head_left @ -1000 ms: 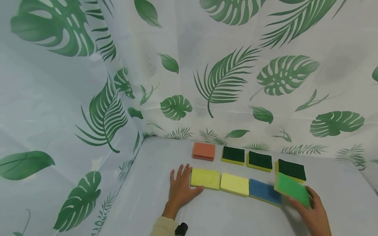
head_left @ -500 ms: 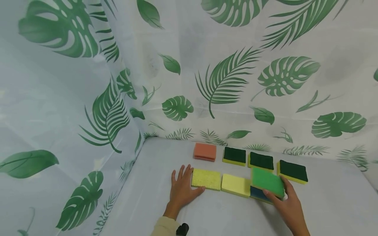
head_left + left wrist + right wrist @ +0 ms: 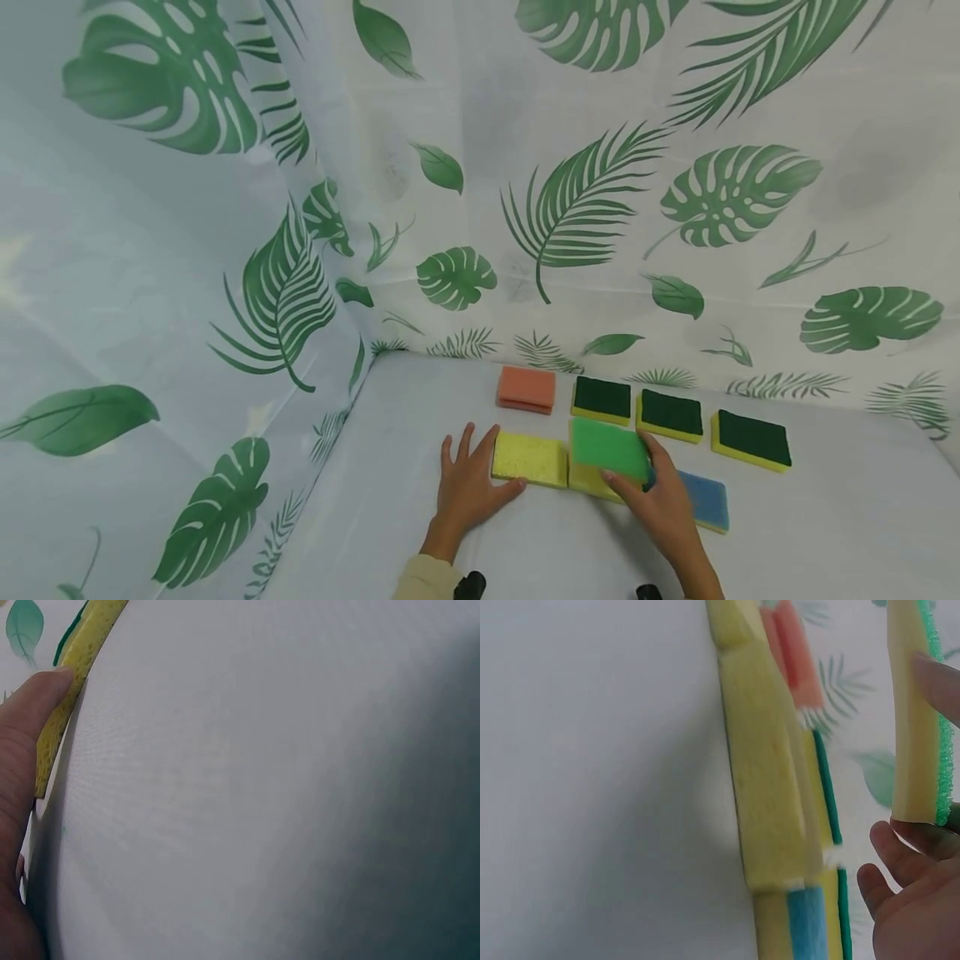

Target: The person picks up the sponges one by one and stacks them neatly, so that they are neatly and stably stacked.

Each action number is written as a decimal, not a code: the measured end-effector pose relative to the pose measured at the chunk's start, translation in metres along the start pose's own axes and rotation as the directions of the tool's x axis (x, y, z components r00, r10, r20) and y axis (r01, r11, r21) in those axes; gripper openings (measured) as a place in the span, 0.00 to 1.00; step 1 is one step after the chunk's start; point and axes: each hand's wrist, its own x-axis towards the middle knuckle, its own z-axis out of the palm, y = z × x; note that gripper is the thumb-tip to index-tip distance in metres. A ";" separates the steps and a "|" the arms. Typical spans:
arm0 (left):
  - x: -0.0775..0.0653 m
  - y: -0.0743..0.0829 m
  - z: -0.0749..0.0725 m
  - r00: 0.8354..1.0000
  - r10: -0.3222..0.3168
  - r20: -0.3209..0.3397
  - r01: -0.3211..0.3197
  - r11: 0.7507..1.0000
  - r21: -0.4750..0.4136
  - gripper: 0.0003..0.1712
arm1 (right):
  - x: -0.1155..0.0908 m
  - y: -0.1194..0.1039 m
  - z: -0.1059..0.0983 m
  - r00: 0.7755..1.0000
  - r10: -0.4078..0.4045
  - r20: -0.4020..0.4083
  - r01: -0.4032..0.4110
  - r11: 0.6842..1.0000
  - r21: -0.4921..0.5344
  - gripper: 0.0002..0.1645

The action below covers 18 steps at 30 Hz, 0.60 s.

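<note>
My right hand (image 3: 663, 500) pinches a green-faced sponge (image 3: 607, 446) between thumb and fingers. In the right wrist view the sponge's cream side (image 3: 913, 750) hangs apart from the row. Under it in the head view, a pale yellow sponge (image 3: 592, 483) is mostly covered. My left hand (image 3: 467, 492) lies on the table with fingers spread, thumb and forefinger touching the left end of a speckled yellow sponge (image 3: 528, 458). The left thumb (image 3: 34, 701) is against that sponge's edge (image 3: 56, 739) in the left wrist view. A blue-topped sponge (image 3: 707, 500) is partly behind my right hand.
Behind the front row, on the white table (image 3: 390, 417), stand a salmon-coloured sponge (image 3: 527, 386) and three dark-green-topped yellow sponges, including the rightmost sponge (image 3: 752, 436). A leaf-patterned cloth (image 3: 480, 208) rises at the back and left.
My right hand has carried the green-faced sponge leftward, from the row's right end, past the blue-topped sponge, to above the pale yellow one. My left hand has stayed at the speckled yellow sponge.
</note>
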 end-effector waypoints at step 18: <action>0.001 -0.003 0.002 1.000 0.014 -0.024 -0.014 1.000 0.000 0.57 | 0.015 -0.026 0.060 0.977 -0.214 -0.002 0.214 0.976 0.036 0.58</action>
